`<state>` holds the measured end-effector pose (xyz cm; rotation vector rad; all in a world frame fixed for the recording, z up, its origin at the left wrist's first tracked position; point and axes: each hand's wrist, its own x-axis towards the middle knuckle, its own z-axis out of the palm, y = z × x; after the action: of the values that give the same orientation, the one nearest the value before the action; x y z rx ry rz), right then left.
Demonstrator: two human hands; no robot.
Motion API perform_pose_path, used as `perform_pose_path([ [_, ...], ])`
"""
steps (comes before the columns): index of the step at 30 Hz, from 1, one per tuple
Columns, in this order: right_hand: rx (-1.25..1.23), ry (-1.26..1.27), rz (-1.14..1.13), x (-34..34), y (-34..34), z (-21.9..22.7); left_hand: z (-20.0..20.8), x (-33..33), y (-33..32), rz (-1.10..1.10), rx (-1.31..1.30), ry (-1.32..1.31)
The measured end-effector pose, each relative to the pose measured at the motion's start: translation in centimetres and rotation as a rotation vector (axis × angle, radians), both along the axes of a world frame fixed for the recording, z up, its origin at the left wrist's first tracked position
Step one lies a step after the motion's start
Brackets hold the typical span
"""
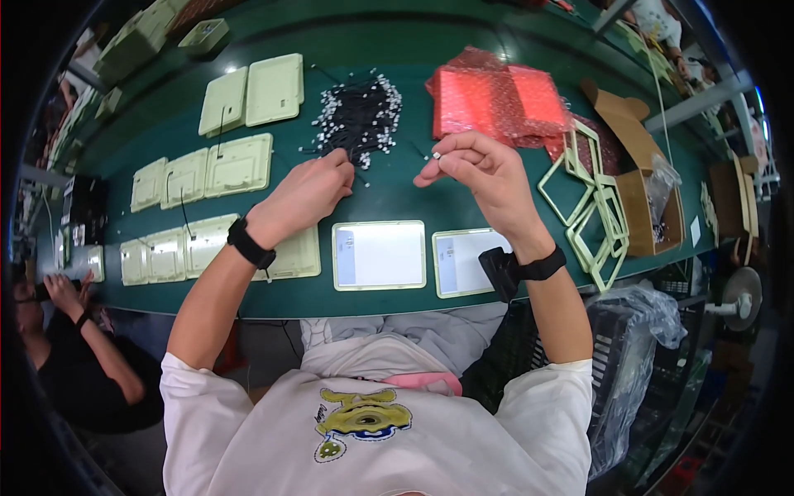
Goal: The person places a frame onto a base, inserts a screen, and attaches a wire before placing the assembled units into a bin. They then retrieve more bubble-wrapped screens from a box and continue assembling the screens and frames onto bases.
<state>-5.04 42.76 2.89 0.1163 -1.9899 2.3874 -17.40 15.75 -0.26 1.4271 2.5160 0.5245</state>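
Observation:
A heap of short black cables with white plug ends [357, 114] lies ahead of me on the green table. My left hand [310, 190] is at the heap's near edge, its fingers drawn together; what they grip, if anything, is hidden. Farther right, my right hand [484, 169] is raised above the table and pinches the white plug [437, 155] of a black cable between thumb and forefinger. Below my hands lie two pale-framed white panels [380, 258], the right one partly covered by my right wrist.
Rows of pale green plastic covers [238, 165] lie at left, some with a black cable on them. Red bubble-wrapped stacks [496, 99] sit at the back right. Beside them are loose pale frames [579, 190] and an open cardboard box [649, 207]. A co-worker's hand [64, 293] is far left.

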Motion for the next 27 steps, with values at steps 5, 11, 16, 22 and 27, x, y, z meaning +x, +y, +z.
perform_pose_path([
  [5, -0.091, 0.004, -0.015, 2.2, 0.9, 0.8, 2.0, 0.0, 0.4, 0.083, 0.201, -0.104],
  [11, 0.068, -0.156, -0.052, 3.8, 0.8, 2.0, 2.6, -1.6, -0.3, 0.267, 0.638, -0.368],
  [16, 0.879, 0.002, -0.018, 6.0, 0.8, 1.3, 3.1, -4.7, -1.3, 0.422, 0.793, -0.501],
  [22, 1.451, 0.280, 0.088, 8.6, 0.1, -1.0, 4.1, -4.9, -1.2, 0.293, 1.197, -0.649],
  [27, 1.521, 0.269, 0.078, 8.8, -1.1, -1.7, 5.3, -3.3, -1.6, 0.346, 0.909, -0.731],
])
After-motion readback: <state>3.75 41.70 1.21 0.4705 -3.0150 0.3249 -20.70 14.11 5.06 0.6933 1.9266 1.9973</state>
